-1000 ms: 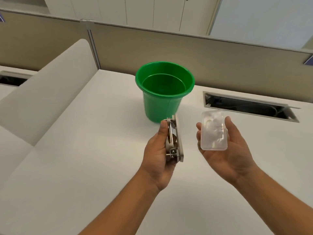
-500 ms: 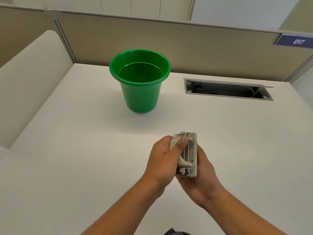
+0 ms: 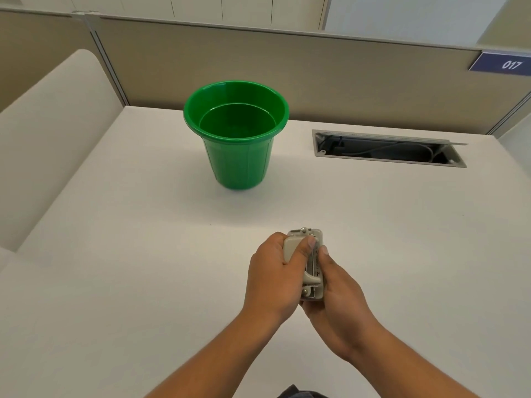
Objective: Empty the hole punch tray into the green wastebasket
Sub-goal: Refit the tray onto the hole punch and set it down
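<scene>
both hands clasp the small beige metal-and-plastic hole punch (image 3: 311, 267) above the white desk (image 3: 143, 254): left hand (image 3: 275, 278) over its lever, right hand (image 3: 339, 291) under its base. it looks light and rigid; grip the sides. green plastic wastebasket (image 3: 236, 133) stands well apart.

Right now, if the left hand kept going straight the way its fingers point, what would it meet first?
The left hand points forward and slightly right, already wrapped on the hole punch. Beyond lies bare desk; the green wastebasket sits left of that line, though depth is unclear.
</scene>
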{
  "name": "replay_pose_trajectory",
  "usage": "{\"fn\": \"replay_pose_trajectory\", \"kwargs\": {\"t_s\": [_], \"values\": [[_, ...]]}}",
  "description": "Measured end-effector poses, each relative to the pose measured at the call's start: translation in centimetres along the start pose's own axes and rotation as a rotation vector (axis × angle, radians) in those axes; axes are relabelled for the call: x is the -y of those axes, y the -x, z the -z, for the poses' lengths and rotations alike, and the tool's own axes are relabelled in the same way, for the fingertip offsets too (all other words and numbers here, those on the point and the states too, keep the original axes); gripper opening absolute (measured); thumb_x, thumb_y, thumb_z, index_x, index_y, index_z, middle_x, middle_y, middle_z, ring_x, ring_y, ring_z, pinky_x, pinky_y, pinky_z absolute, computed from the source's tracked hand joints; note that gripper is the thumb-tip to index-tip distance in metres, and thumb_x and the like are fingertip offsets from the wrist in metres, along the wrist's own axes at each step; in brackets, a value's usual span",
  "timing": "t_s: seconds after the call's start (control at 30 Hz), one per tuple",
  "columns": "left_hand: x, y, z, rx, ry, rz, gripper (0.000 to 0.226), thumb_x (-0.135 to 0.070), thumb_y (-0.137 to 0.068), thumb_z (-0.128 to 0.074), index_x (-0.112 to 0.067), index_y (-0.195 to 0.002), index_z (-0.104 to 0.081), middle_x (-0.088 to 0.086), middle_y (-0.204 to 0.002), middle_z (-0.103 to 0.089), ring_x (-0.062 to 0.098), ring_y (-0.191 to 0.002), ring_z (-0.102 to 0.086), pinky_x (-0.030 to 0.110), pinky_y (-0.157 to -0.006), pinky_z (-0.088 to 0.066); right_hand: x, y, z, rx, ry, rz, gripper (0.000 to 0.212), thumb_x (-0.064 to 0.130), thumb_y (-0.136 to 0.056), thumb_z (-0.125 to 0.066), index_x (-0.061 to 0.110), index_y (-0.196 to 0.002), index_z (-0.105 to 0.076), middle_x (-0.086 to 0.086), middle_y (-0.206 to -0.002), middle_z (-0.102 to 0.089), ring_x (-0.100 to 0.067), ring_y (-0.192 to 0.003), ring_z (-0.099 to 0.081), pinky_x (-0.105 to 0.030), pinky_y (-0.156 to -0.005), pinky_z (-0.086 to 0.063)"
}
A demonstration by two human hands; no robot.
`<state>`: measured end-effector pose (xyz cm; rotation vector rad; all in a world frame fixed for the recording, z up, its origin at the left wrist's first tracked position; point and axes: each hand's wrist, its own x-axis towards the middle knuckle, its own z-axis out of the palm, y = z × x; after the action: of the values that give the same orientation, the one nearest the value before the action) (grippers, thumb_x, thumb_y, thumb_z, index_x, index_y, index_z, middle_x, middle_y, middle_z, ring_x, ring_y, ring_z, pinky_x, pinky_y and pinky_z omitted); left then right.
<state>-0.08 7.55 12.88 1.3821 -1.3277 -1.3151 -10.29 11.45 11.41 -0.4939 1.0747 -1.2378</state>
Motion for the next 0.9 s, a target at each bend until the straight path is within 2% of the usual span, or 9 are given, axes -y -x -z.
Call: {"fn": "replay_pose_trajectory", "kwargs": {"t_s": [0.1, 0.2, 0.3, 0.4, 0.5, 0.63, 0.77, 0.83, 0.9], "values": [[0.0, -0.2, 0.2, 0.030, 0.010, -0.002, 0.037, -0.058, -0.081, -0.061, -0.023, -0.074, -0.062, -0.007, -0.066, -0.067, 0.016, -0.062, -0.067, 0.040, -0.054, -0.060, 0.5, -0.3, 0.4, -0.014, 0.180, 0.073, 0.041, 0.045, -0.098, -0.043, 0.022, -0.115, -0.073, -0.011, -0.114, -0.076, -0.025, -0.106, -0.072, -0.028, -0.075, -0.059], [0.0, -0.6, 0.9, 0.009, 0.141, 0.024, 0.042, -0.054, -0.087, -0.058, -0.014, -0.074, -0.062, -0.003, -0.060, -0.064, 0.010, -0.048, -0.058, 0.023, -0.042, -0.048, 1.3, -0.6, 0.7, -0.049, 0.285, 0.132, 0.038, 0.043, -0.097, -0.047, 0.019, -0.107, -0.075, -0.017, -0.101, -0.078, -0.035, -0.090, -0.075, -0.041, -0.073, -0.062], [0.6, -1.3, 1.8, -0.063, 0.141, 0.030, 0.026, -0.038, -0.090, -0.063, -0.017, -0.075, -0.063, -0.004, -0.059, -0.060, 0.010, -0.046, -0.054, 0.020, -0.045, -0.048, 1.9, -0.8, 1.1, -0.117, 0.287, 0.142, 0.033, 0.043, -0.087, -0.056, 0.020, -0.099, -0.078, -0.013, -0.094, -0.079, -0.027, -0.082, -0.075, -0.040, -0.067, -0.062], [1.1, -1.6, 2.1, 0.061, 0.175, 0.139, 0.018, -0.033, -0.089, -0.065, -0.017, -0.082, -0.071, 0.001, -0.074, -0.071, 0.008, -0.058, -0.065, 0.022, -0.052, -0.054, 2.2, -0.9, 1.2, -0.142, 0.285, 0.113, 0.025, 0.037, -0.089, -0.060, 0.020, -0.096, -0.076, -0.012, -0.097, -0.079, -0.028, -0.086, -0.075, -0.045, -0.072, -0.063], [1.1, -1.6, 2.0, 0.143, 0.246, 0.179, 0.023, -0.025, -0.093, -0.061, -0.014, -0.080, -0.076, 0.008, -0.076, -0.076, 0.016, -0.065, -0.070, 0.025, -0.057, -0.056, 2.2, -1.1, 1.0, -0.166, 0.320, 0.091, 0.023, 0.027, -0.097, -0.057, 0.019, -0.087, -0.076, -0.013, -0.092, -0.079, -0.030, -0.083, -0.073, -0.051, -0.076, -0.059], [1.2, -2.1, 2.2, 0.130, 0.225, 0.113, 0.015, -0.020, -0.091, -0.064, -0.016, -0.087, -0.078, 0.011, -0.080, -0.077, 0.017, -0.065, -0.068, 0.031, -0.062, -0.059, 2.8, -1.4, 0.9, -0.179, 0.369, 0.114, 0.027, 0.019, -0.097, -0.057, 0.015, -0.077, -0.073, -0.011, -0.082, -0.074, -0.026, -0.075, -0.067, -0.046, -0.069, -0.056], [1.1, -2.4, 2.4, 0.118, 0.223, 0.077, 0.011, -0.015, -0.090, -0.066, -0.008, -0.087, -0.074, 0.019, -0.074, -0.072, 0.017, -0.059, -0.061, 0.026, -0.055, -0.052, 3.5, -1.5, 0.8, -0.132, 0.378, 0.115, 0.034, 0.012, -0.097, -0.055, 0.018, -0.068, -0.070, -0.006, -0.073, -0.070, -0.019, -0.065, -0.064, -0.028, -0.053, -0.055], [1.1, -2.5, 2.2, 0.106, 0.223, 0.063, 0.015, -0.014, -0.089, -0.066, -0.001, -0.084, -0.068, 0.025, -0.071, -0.066, 0.022, -0.060, -0.057, 0.031, -0.054, -0.052, 3.7, -1.6, 0.9, -0.133, 0.387, 0.118, 0.034, 0.010, -0.097, -0.055, 0.017, -0.066, -0.068, -0.007, -0.071, -0.067, -0.020, -0.064, -0.060, -0.029, -0.054, -0.052], [1.2, -2.5, 1.9, 0.104, 0.226, 0.058, 0.020, -0.014, -0.089, -0.066, 0.004, -0.083, -0.061, 0.035, -0.077, -0.061, 0.026, -0.061, -0.054, 0.038, -0.057, -0.052, 3.7, -1.7, 0.9, -0.138, 0.394, 0.119, 0.033, 0.009, -0.097, -0.055, 0.015, -0.066, -0.065, -0.008, -0.069, -0.065, -0.022, -0.064, -0.057, -0.030, -0.057, -0.050]]}}
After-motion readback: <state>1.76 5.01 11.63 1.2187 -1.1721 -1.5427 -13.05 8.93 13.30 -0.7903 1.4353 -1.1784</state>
